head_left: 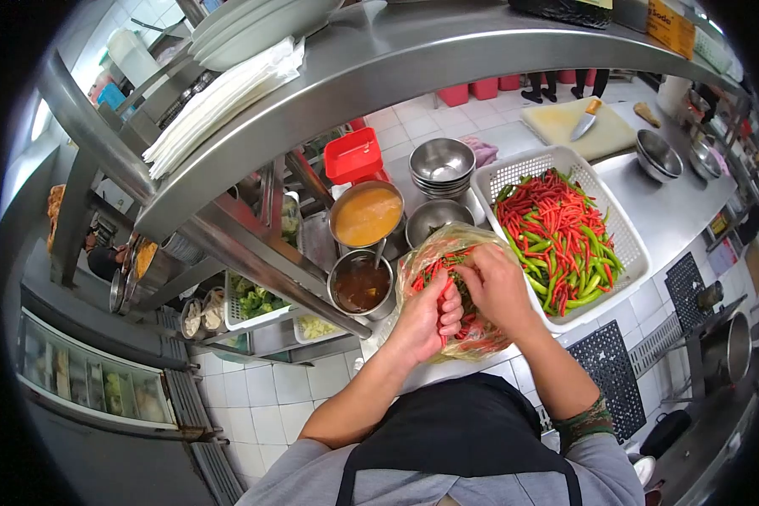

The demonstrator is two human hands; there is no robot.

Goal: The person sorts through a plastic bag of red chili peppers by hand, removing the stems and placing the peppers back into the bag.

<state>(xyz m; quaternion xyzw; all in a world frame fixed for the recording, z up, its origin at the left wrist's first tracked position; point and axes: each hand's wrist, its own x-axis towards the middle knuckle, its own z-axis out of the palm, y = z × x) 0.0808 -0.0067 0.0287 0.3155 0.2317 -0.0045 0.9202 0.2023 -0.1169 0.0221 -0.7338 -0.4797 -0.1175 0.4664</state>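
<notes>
Our left hand [434, 319] is curled into a fist around a few slender red chilies [436, 277], their ends poking out past the fingers. Our right hand [499, 285] is just beside it, fingers bent and pointing down; we cannot tell whether its fingertips have hold of anything. Around and beneath both hands sits an open, clear yellowish plastic bag [420, 251] with more red chilies inside.

Just to the right of our right hand stands a white perforated plastic basket [638, 260] heaped with red and green chilies [561, 240]. Left of our left hand is a round steel pot of dark brown liquid [376, 311], and beyond it a steel container of orange liquid [335, 226]. Ahead of our hands are a shallow steel bowl [420, 221] and a stack of steel bowls [443, 173]. Farther off, ahead and right, a wooden-handled knife [586, 121] lies on a pale yellow cutting board [614, 135] on the steel surface [679, 202].
</notes>
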